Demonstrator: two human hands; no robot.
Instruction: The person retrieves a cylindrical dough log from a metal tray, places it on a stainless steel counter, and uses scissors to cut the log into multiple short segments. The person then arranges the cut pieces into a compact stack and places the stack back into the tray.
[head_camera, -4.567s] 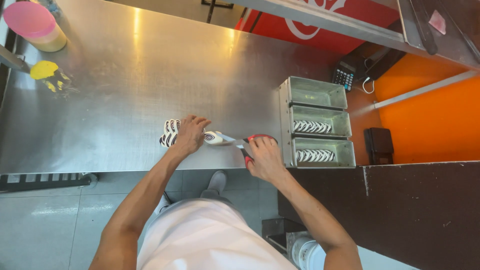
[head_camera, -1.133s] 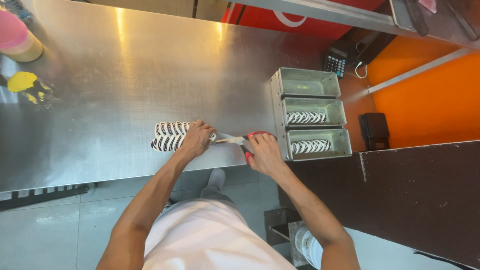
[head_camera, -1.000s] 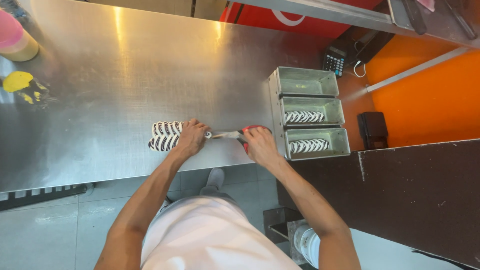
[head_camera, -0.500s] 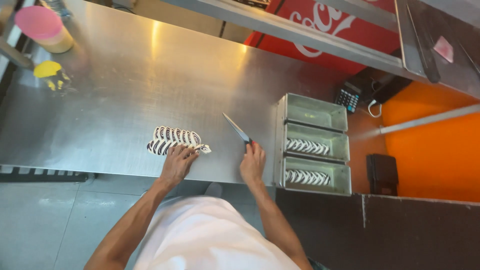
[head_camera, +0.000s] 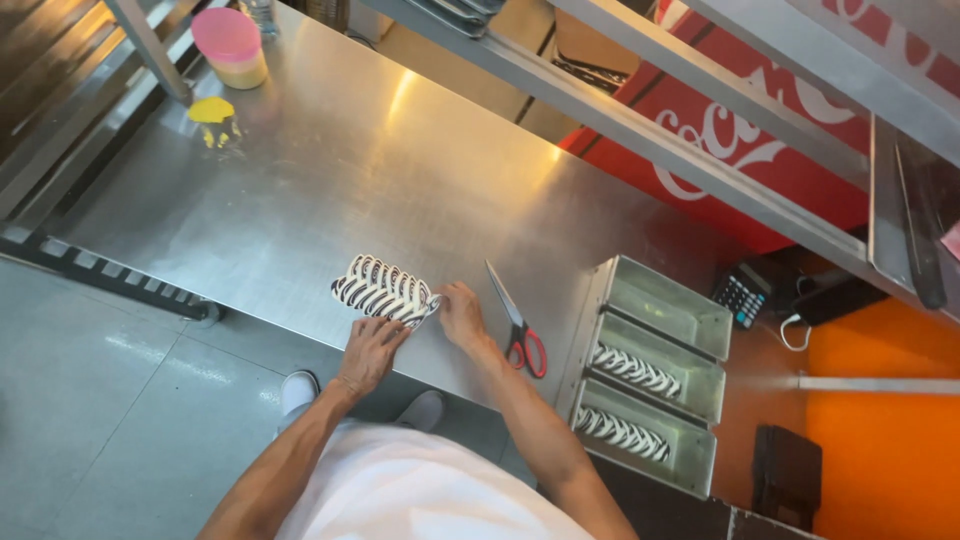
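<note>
On the steel worktable (head_camera: 330, 170) a black-and-white striped paper sheet (head_camera: 383, 290) lies flat near the front edge, and both of the person's hands are at it. The left hand (head_camera: 370, 350) rests at the sheet's near edge with fingers spread loosely and pressed down onto the table and the paper, holding nothing closed in its grasp. The right hand (head_camera: 460, 312) sits just beside the sheet's right corner, its fingertips pinching or pressing that corner; whether the fingers have closed around the paper cannot be told from this view. Just to the right of that hand, apart from it, a pair of scissors (head_camera: 514, 322) with red handles lies on the table, blades pointing away from the person. Further right stand three rectangular metal loaf tins (head_camera: 650, 370) side by side: the two nearer ones hold striped paper liners (head_camera: 618, 431), the far one looks bare. At the far left corner of the table sits a tub with a pink lid (head_camera: 230, 45), and near it a yellow smear (head_camera: 211, 112) marks the steel
</note>
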